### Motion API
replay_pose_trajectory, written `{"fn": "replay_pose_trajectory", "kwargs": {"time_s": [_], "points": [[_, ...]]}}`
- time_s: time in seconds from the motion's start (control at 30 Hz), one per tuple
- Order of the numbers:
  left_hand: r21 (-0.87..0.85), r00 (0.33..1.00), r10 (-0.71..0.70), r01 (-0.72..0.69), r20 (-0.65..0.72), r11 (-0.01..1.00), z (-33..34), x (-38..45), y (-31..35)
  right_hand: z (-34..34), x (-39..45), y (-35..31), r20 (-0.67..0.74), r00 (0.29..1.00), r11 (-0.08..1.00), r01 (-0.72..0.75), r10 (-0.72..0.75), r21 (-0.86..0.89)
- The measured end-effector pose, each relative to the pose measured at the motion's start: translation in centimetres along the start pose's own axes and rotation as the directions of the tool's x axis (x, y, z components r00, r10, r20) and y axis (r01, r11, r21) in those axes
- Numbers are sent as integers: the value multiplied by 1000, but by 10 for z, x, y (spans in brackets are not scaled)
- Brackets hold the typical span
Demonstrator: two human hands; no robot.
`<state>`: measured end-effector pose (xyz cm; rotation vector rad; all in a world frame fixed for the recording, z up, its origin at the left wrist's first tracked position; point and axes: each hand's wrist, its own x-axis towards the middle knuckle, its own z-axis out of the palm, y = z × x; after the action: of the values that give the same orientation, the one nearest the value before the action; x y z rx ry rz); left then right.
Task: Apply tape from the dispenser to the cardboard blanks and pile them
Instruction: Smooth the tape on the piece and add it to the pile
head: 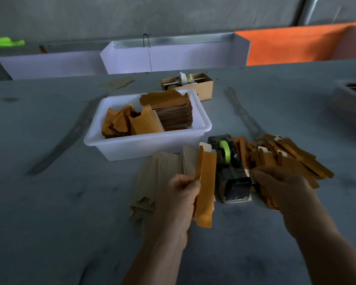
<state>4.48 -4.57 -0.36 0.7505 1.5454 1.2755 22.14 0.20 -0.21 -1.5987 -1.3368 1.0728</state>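
Left hand (pixel 181 194): grasps an upright cardboard blank (pixel 206 182).
Right hand (pixel 280 182): fingertips pinched at tape dispenser (pixel 230 171); contents unclear.

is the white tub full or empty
Partly full: the tub holds a stack of blanks and loose ones leaning beside it.

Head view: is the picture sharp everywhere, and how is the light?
Head view: dim, flat light with no glare; the white tub and tape dispenser are fairly sharp; the right hand and the pile of taped blanks behind it are smeared by motion blur; the wide lens bends the table edge and far wall.
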Motion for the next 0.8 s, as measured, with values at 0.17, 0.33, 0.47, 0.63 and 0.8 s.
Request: {"fn": "replay_pose_trajectory", "kwargs": {"time_s": [0.17,0.33,0.47,0.63,0.8], "points": [[13,1000,-26,26,13,1000,13,1,-4,16,4,2,80,997,998,16,-11,-53],[-45,994,-52,56,92,997,28,-2,-5,23,7,2,89,996,997,7,0,-79],[-95,991,-50,62,125,994,36,1,-3,26,8,1,98,995,999,-20,24,-43],[-106,991,-50,64,123,992,37,3,-4,27,11,-4,110,993,998,-47,51,-36],[-66,992,-8,16,129,998,37,2,-7,30,4,-7,70,997,996,-23,17,90]]}}
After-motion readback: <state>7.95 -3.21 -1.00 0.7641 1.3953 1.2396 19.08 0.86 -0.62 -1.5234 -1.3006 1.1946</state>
